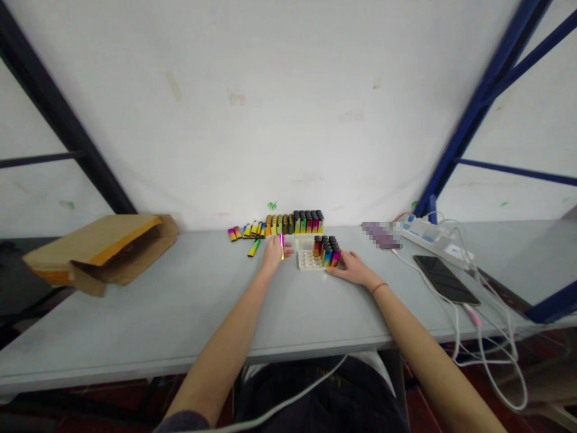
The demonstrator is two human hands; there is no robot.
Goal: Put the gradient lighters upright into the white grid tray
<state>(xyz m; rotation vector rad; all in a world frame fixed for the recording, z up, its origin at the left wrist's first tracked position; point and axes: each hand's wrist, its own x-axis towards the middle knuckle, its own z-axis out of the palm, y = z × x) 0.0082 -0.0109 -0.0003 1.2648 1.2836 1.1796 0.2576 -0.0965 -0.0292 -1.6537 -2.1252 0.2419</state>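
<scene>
Fingers of the left hand [271,255] are closed on a purple-and-yellow lighter [282,246], left of a white tray [309,261]. At the tray's right end, beside upright lighters [331,252], the right hand [355,269] is placed, its grip unclear. More lighters [309,222] are gathered behind on a grey table [216,300].

We count two hands [271,254], one cardboard box [108,240], one power strip [439,242], one black phone [444,279]. The crowded lighters [335,258] we cannot number.

A purple-and-yellow lighter [282,246] is held upright, left of a flat white tray [308,262]; multicoloured lighters [330,257] (black-topped) stand packed in its right side.
</scene>
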